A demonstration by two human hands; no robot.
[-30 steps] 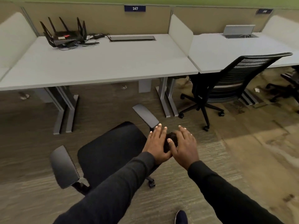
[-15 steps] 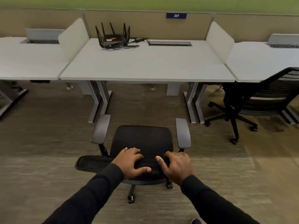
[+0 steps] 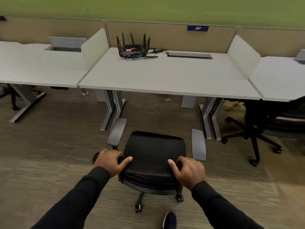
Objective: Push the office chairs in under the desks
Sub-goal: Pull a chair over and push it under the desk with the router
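While both hands curl over the top edge of the backrest, the left hand (image 3: pixel 110 161) grips its left end and the right hand (image 3: pixel 189 170) its right end, thumbs laid on the mesh and fingers wrapped over the front. Gripped this way, the black office chair (image 3: pixel 155 149) stands on the carpet just short of the desk (image 3: pixel 165 76), its seat and armrests facing the front edge between the desk legs, not yet under it. A router (image 3: pixel 132 48) sits near the desk's back edge. Under the right-hand desk (image 3: pixel 280 80) a second chair (image 3: pixel 270 123) is partly tucked.
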